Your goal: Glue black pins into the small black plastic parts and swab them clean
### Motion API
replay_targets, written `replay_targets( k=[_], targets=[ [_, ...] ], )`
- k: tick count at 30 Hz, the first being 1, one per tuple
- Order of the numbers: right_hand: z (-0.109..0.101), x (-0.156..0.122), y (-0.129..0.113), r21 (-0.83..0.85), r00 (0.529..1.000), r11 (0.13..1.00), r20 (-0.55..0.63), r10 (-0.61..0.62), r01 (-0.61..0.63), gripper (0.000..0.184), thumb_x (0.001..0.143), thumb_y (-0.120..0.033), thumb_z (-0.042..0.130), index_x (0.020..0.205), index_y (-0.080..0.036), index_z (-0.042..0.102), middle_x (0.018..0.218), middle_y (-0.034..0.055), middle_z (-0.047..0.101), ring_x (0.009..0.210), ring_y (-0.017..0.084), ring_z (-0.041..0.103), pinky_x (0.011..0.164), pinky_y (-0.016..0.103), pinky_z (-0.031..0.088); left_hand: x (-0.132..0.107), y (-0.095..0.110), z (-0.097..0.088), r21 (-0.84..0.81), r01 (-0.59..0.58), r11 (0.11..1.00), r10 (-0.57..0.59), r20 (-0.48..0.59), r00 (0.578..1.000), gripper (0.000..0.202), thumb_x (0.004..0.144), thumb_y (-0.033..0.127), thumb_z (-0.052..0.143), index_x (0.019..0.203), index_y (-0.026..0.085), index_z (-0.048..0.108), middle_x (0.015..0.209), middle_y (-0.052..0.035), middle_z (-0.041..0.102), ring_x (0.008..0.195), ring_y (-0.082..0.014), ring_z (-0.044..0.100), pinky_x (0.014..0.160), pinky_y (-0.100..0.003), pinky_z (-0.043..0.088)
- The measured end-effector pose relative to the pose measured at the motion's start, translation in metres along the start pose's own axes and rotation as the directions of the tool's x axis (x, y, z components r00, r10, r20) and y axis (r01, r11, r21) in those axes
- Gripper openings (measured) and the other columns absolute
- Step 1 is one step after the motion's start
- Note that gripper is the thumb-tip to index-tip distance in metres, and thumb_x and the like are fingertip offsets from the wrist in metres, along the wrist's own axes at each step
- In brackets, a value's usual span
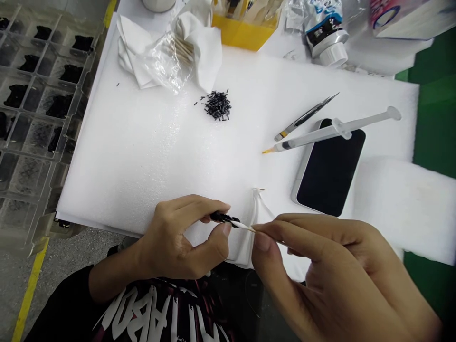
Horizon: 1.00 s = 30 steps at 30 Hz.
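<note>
Between the thumb and fingers of my left hand (188, 237) is a small black part (221, 217), whose exact kind I cannot make out. My right hand (327, 266) pinches a cotton swab (245, 226) near its tip. The swab's white end touches the black part or lies right against it. Below the hands a white cloth (249, 247) lies over the near edge of the foam sheet (142, 156). Farther off on the foam sits a pile of tiny black rods (218, 105).
Right of the pile lie tweezers (302, 119) and a syringe (313, 137), its plunger over a phone (331, 171). At the back are bagged swabs (181, 50), a yellow box (238, 33) and a white-capped tube (329, 42). Clear compartment trays (35, 123) with black parts stand left.
</note>
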State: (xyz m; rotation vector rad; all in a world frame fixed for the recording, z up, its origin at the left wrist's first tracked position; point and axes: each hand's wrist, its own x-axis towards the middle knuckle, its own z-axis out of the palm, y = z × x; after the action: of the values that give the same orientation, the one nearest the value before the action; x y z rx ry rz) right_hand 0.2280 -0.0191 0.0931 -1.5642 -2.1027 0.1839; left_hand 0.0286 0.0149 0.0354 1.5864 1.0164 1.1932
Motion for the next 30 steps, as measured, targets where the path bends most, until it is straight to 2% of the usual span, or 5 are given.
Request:
replay_targets(
  k=[9, 14, 18, 23, 30],
  targets=[
    [0.001, 0.004, 0.004, 0.031, 1.000, 0.999, 0.003, -0.029, 0.029, 0.022, 0.110, -0.006, 0.074, 0.116, -0.027, 0.073, 0.098, 0.0038, 0.073, 0.071, 0.014, 0.068, 0.054, 0.029, 0.054, 0.001, 0.001, 0.000, 0.010, 0.011, 1.000, -0.011, -0.001, 1.000, 0.016, 0.103, 0.015, 0.076, 0.117, 0.018, 0.084, 0.101, -0.0084, 0.092, 0.084, -0.0239, 0.089, 0.073, -0.035, 0.077],
    [0.005, 0.000, 0.006, 0.184, 0.986, 0.972, -0.053, 0.159, -0.147, 0.013, 0.112, -0.016, 0.074, 0.106, -0.028, 0.077, 0.088, 0.0014, 0.077, 0.065, 0.016, 0.072, 0.049, 0.029, 0.055, -0.001, -0.001, 0.000, 0.000, -0.014, 1.000, 0.014, -0.009, 1.000, 0.018, 0.102, 0.013, 0.078, 0.118, 0.015, 0.084, 0.100, -0.0100, 0.093, 0.085, -0.0256, 0.090, 0.072, -0.036, 0.078],
    [0.017, -0.004, -0.005, 0.364, 0.850, 0.830, -0.160, 0.503, -0.423, 0.018, 0.114, -0.034, 0.079, 0.098, -0.027, 0.083, 0.072, -0.0014, 0.075, 0.055, 0.015, 0.067, 0.047, 0.027, 0.052, -0.002, -0.003, 0.000, 0.001, -0.014, 1.000, 0.014, -0.014, 1.000, 0.019, 0.103, 0.013, 0.077, 0.120, 0.014, 0.085, 0.103, -0.0107, 0.094, 0.087, -0.0267, 0.091, 0.072, -0.036, 0.079],
    [0.038, -0.002, -0.017, 0.606, 0.751, 0.662, -0.157, 0.642, -0.440, 0.018, 0.113, -0.040, 0.082, 0.124, -0.026, 0.085, 0.079, -0.0003, 0.076, 0.063, 0.016, 0.070, 0.058, 0.030, 0.061, -0.003, -0.004, -0.001, 0.002, -0.015, 1.000, 0.015, -0.014, 1.000, 0.021, 0.106, 0.014, 0.073, 0.123, 0.015, 0.085, 0.111, -0.0097, 0.095, 0.096, -0.0278, 0.094, 0.077, -0.035, 0.082],
    [0.063, 0.009, 0.009, 0.242, 0.869, 0.897, -0.252, 0.426, -0.369, 0.026, 0.119, -0.034, 0.067, 0.136, -0.027, 0.085, 0.131, 0.0102, 0.089, 0.109, 0.028, 0.087, 0.093, 0.045, 0.074, -0.002, -0.001, -0.002, -0.010, 0.024, 1.000, -0.024, -0.007, 1.000, 0.027, 0.107, 0.014, 0.072, 0.128, 0.021, 0.087, 0.113, -0.0110, 0.096, 0.095, -0.0332, 0.095, 0.076, -0.045, 0.085]
  ],
)
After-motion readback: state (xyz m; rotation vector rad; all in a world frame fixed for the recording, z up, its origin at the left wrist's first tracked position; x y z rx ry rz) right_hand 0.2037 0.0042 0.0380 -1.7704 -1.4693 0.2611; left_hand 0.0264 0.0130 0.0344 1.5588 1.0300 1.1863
